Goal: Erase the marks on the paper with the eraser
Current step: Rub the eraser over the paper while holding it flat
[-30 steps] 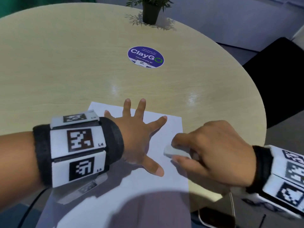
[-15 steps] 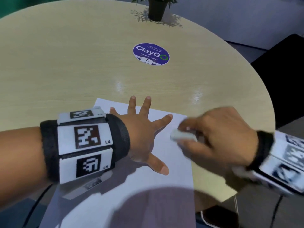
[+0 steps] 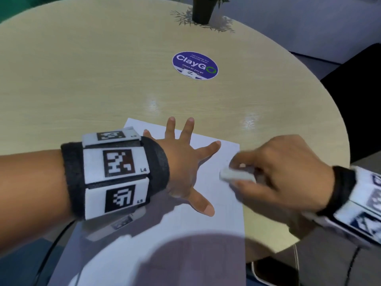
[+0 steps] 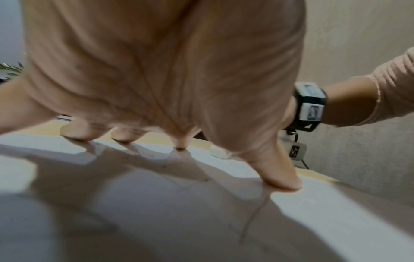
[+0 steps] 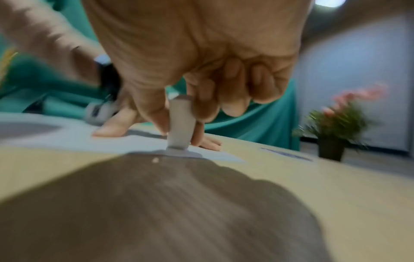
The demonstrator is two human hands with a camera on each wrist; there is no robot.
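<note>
A white sheet of paper (image 3: 218, 205) lies at the near edge of the round wooden table (image 3: 103, 83). My left hand (image 3: 185, 159) is spread flat on the paper, its fingertips (image 4: 282, 182) pressing it down. My right hand (image 3: 274, 172) pinches a white eraser (image 3: 235, 175) between thumb and fingers near the paper's right edge. In the right wrist view the eraser (image 5: 181, 122) stands on end with its lower tip on the paper (image 5: 67, 140). Faint thin pencil lines (image 4: 253, 218) cross the paper under my left palm in the left wrist view.
A purple round ClayGo sticker (image 3: 194, 65) sits at the table's middle. A small potted plant (image 3: 203, 9) stands at the far edge. A black chair (image 3: 358, 79) is to the right, and a phone with a cable (image 3: 274, 271) lies below the table's near right edge.
My right hand has slid the eraser back and forth along the paper's right edge, away from me and then slightly back. My left hand has stayed spread on the paper.
</note>
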